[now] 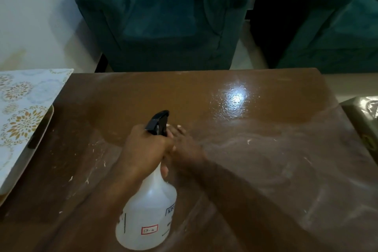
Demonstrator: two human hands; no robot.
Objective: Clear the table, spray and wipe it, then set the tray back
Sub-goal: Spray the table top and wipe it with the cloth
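A translucent white spray bottle (149,217) with a black sprayer head (158,122) is held tilted above the brown table (266,159). My left hand (143,153) grips its neck just below the head. My right hand (184,145) lies against the right side of the head, its fingers stretched forward past the trigger. The tabletop shows streaks, pale crumbs and a wet glare patch (235,96) at the far right. A floral patterned tray (26,118) rests off the table's left edge.
Two teal armchairs (163,16) (337,26) stand close behind the table's far edge. A dark olive object with shiny plastic (364,112) sits beside the table's right edge. A white wall is at the left.
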